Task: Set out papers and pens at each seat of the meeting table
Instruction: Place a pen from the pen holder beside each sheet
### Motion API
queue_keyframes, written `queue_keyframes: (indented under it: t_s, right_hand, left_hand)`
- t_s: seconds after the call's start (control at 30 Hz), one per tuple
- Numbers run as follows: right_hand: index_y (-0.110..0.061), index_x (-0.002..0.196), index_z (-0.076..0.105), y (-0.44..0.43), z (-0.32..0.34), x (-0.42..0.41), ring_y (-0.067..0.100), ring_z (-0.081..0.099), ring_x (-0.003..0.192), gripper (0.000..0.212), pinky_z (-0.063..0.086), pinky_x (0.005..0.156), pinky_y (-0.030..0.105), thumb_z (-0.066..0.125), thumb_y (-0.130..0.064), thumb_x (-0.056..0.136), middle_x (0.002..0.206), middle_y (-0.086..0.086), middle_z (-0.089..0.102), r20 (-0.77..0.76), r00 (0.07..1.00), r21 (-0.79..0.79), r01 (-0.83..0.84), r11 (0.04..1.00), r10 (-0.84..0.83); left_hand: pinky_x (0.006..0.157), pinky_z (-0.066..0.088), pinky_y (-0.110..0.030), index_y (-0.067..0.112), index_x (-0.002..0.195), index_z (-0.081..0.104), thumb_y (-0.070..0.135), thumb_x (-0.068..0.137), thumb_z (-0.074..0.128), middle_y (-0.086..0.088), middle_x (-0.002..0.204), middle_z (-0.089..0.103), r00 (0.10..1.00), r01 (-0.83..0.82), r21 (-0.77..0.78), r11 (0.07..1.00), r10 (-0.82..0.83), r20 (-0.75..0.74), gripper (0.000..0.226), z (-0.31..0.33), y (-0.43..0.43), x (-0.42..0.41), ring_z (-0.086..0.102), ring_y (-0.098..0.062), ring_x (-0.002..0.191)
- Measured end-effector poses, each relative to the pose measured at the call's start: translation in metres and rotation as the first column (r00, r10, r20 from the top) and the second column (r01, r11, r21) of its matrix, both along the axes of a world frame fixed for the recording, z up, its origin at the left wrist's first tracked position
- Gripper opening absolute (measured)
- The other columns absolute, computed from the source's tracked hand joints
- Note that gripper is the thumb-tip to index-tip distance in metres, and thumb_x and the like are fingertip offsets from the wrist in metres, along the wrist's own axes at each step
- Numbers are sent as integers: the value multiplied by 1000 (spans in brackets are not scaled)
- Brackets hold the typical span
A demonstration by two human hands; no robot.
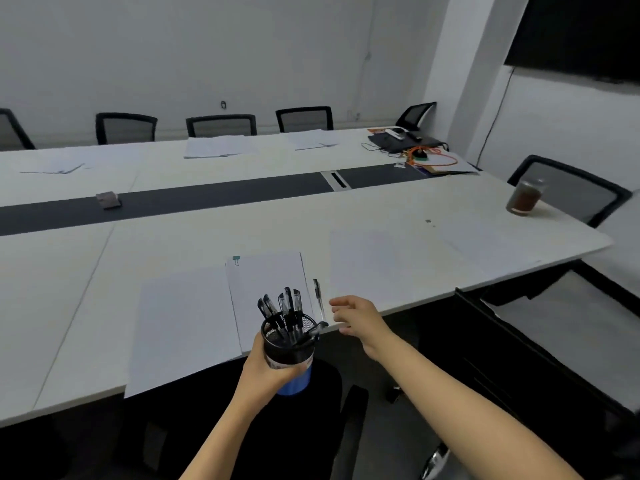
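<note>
Meeting table [207, 230]: left hand [268, 370] grips pen cup [289, 346]; right hand [356, 318] loose, empty; pen [318, 297] (near edge) could roll off.

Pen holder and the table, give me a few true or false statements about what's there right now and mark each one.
The left hand grips the pen holder. True.
The right hand holds a pen. False: it holds nothing; one pen lies on the table beside it.
A teal binder clip sits on the paper nearest the holder. True.
The cup at the table's end is empty. False: it holds dark liquid.
</note>
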State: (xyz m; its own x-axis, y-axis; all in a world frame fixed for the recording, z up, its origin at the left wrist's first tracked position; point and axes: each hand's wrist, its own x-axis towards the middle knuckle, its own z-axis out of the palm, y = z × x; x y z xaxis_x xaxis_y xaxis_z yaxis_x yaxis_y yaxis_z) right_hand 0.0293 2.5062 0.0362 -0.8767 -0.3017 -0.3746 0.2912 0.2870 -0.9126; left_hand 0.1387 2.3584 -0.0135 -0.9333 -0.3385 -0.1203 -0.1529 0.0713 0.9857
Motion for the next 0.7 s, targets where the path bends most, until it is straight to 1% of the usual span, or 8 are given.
queue_keyframes:
  t_s: [0.1,0.17,0.23,0.33,0.4,0.5,0.57,0.7]
  right_hand:
    - [-13,107,59,25,9,27,13,54,91,29,43,66,19,44,3,89,98,4,58,-32,999,10,13,1000,-12]
    - [-10,111,60,46,15,42,9,54,80,36,42,60,16,42,8,86,89,-1,58,-61,997,24,41,999,-39]
    - [-8,112,61,67,21,51,7,53,72,42,41,56,15,40,13,82,85,-4,56,-80,994,43,75,996,-71]
    - [-13,105,60,113,33,68,7,54,67,47,41,55,16,37,18,77,83,-2,56,-135,985,52,118,992,-110]
    - [-13,105,60,143,40,77,6,54,69,49,42,55,17,36,18,77,83,-2,57,-167,982,60,99,993,-88]
    - [-13,107,61,186,50,91,7,51,72,46,43,56,15,41,17,79,84,-5,57,-227,972,55,73,996,-58]
    - [-17,104,61,225,58,104,6,50,71,41,43,57,14,46,14,81,85,-4,56,-268,961,36,87,996,-74]
    - [-26,95,60,316,74,127,3,51,72,31,43,59,13,55,4,86,84,-6,56,-353,927,30,147,989,-127]
  left_hand:
    - [74,42,-5,42,110,44,23,57,89,22,109,57,992,122,-25,992,-123,-41,72,-7,21,-5,56,11,98]
    - [73,43,-6,45,109,46,34,51,89,23,109,59,979,193,-27,981,-195,-61,73,-6,40,-8,55,18,95]
    - [74,43,-8,47,108,46,43,44,85,25,110,58,969,233,-24,972,-235,-75,75,-2,58,-9,54,20,95]
    - [74,43,-7,48,110,44,47,41,82,24,112,57,944,313,-24,949,-314,-104,79,6,97,-8,53,21,96]
    - [76,44,-8,46,114,44,49,42,82,21,116,58,923,362,-49,931,-366,-122,81,12,122,-8,54,17,100]
    - [83,47,-15,43,116,47,48,44,83,17,115,61,899,405,-75,911,-412,-150,81,22,163,-11,57,9,105]
    - [86,48,-21,39,117,50,45,46,84,16,113,64,878,434,-88,896,-443,-181,79,31,204,-11,59,4,105]
    - [76,49,-12,37,112,50,40,45,81,24,105,65,821,505,-116,856,-517,-243,74,52,294,-9,60,9,100]
